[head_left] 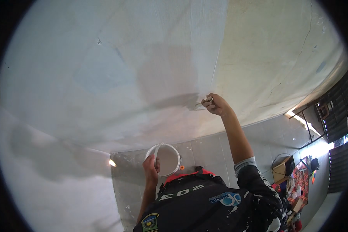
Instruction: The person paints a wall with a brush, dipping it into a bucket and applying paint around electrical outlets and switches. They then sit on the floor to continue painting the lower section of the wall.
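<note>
My left hand is closed on the handle of a white bucket at its left side. Pale, whitish paint shows inside the bucket. Raised at the wall, my right hand has its fingers wrapped round what looks like a paintbrush. Its pale end points left and lies at or very near the wall; the fingers hide most of it. Bluish-white covers the wall left of this hand, and a yellower cream surface is on the right.
Grey floor tiles lie below, with paint spots. A small orange ring-like item is beside the bucket. At the right are a box, a red patterned cloth with clutter, and a dark metal frame. Another wall meets at the left.
</note>
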Demonstrator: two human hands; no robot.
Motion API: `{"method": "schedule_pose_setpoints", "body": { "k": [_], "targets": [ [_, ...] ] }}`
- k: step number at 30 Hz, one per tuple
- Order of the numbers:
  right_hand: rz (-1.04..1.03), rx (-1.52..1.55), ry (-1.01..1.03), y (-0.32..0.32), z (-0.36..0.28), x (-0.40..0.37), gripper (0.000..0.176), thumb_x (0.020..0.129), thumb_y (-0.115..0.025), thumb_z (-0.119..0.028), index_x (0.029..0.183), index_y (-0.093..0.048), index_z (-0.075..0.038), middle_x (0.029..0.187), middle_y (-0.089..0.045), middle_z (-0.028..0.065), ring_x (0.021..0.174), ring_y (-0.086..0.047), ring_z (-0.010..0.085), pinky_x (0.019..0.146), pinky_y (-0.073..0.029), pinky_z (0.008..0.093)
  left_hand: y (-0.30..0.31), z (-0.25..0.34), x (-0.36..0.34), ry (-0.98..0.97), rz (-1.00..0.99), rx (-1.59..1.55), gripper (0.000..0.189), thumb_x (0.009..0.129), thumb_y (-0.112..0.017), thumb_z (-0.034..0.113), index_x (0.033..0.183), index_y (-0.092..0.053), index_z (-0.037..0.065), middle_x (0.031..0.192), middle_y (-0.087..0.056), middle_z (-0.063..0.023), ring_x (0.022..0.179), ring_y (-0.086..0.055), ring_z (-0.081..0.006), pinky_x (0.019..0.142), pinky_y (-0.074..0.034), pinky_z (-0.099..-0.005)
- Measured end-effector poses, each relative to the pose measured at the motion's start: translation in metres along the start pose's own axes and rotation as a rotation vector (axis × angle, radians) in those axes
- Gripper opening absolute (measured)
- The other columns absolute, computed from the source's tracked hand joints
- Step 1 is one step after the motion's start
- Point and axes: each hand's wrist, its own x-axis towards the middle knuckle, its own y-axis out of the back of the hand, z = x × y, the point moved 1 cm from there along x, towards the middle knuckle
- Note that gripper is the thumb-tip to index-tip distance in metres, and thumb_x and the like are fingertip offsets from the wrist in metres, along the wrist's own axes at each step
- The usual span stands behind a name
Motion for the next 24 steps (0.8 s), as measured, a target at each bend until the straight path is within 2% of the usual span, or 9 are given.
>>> {"method": "schedule_pose_setpoints", "body": {
  "k": [3,9,10,12,14,18,20,23,24],
  "targets": [
    [0.043,-0.064,0.078,-0.033,-0.006,-0.028,0.017,0.089,-0.048,-0.015,0.079,-0.037,-0.006,0.085,-0.048,0.0121,0.051,-0.035,0.0071,0.035,-0.026,0.0152,0.003,0.0,0.0,0.0,0.024,0.001,0.036,0.098,-0.045,0.032,0.082,-0.057,0.002,0.054,-0.04,0.0026,0.043,-0.031,-0.0059,0.042,-0.023,-0.0236],
    [-0.055,-0.319,0.304,-0.101,-0.022,-0.1,0.015,0.092,-0.046,-0.016,0.085,-0.04,-0.004,0.085,-0.049,0.0126,0.052,-0.035,0.0069,0.035,-0.024,0.0166,0.008,-0.001,0.006,0.016,0.008,-0.017,0.03,0.097,-0.047,0.028,0.082,-0.057,0.004,0.058,-0.045,0.0026,0.046,-0.038,-0.0045,0.04,-0.026,-0.0211],
    [-0.016,-0.415,0.359,-0.12,-0.022,-0.12,0.03,0.094,-0.041,-0.023,0.084,-0.049,0.005,0.067,-0.044,0.0035,0.047,-0.029,0.0062,0.034,-0.022,0.017,0.007,0.0,0.007,0.001,0.008,-0.013,0.03,0.097,-0.048,0.028,0.083,-0.057,0.004,0.058,-0.045,0.0022,0.046,-0.038,-0.0047,0.04,-0.027,-0.0209],
    [-0.106,-0.52,0.43,-0.14,-0.03,-0.149,0.031,0.094,-0.041,-0.021,0.085,-0.051,0.007,0.064,-0.041,0.0021,0.046,-0.028,0.0066,0.034,-0.022,0.018,0.006,0.0,0.008,-0.012,0.003,-0.009,0.03,0.097,-0.048,0.028,0.083,-0.057,0.004,0.059,-0.046,0.0018,0.046,-0.039,-0.0048,0.04,-0.027,-0.0208],
    [-0.098,-0.568,0.591,-0.171,-0.029,-0.186,0.033,0.095,-0.039,-0.023,0.088,-0.05,0.007,0.059,-0.036,0.0004,0.048,-0.027,0.0071,0.035,-0.02,0.0209,0.002,0.001,0.008,-0.049,0.011,0.058,0.035,0.098,-0.045,0.032,0.082,-0.056,0.002,0.054,-0.041,0.0017,0.042,-0.031,-0.0061,0.041,-0.025,-0.0235],
    [-0.265,-0.722,0.715,-0.203,-0.027,-0.243,0.03,0.094,-0.039,-0.019,0.09,-0.051,0.008,0.059,-0.039,0.001,0.048,-0.028,0.0066,0.036,-0.021,0.0204,0.002,-0.007,0.014,-0.028,-0.029,0.044,0.036,0.098,-0.045,0.033,0.084,-0.056,0.001,0.054,-0.041,0.0014,0.041,-0.032,-0.0062,0.041,-0.025,-0.0235],
    [-0.346,-0.767,0.79,-0.206,-0.019,-0.253,0.027,0.091,-0.042,-0.012,0.106,-0.048,0.01,0.079,-0.05,0.0058,0.047,-0.03,0.0039,0.032,-0.021,0.0164,0.0,-0.004,0.013,0.016,-0.04,0.028,0.037,0.098,-0.044,0.033,0.084,-0.056,0.001,0.054,-0.041,0.0014,0.041,-0.032,-0.0065,0.041,-0.026,-0.0235],
    [-0.213,-0.589,0.879,-0.2,0.01,-0.237,0.03,0.09,-0.041,-0.01,0.115,-0.046,0.005,0.083,-0.05,0.0046,0.046,-0.028,0.003,0.033,-0.02,0.0173,0.0,-0.005,0.011,0.018,-0.064,-0.003,0.032,0.097,-0.048,0.03,0.087,-0.058,0.001,0.056,-0.043,0.0018,0.043,-0.035,-0.0051,0.04,-0.026,-0.0216],
    [-0.194,-0.56,0.875,-0.184,0.012,-0.218,0.025,0.093,-0.043,-0.012,0.114,-0.049,-0.003,0.078,-0.049,0.0015,0.044,-0.027,0.0023,0.034,-0.017,0.0186,-0.002,-0.005,0.011,0.018,-0.064,-0.003,0.032,0.097,-0.048,0.03,0.087,-0.058,0.001,0.056,-0.043,0.0018,0.043,-0.035,-0.0051,0.04,-0.026,-0.0216]
  ]
}}
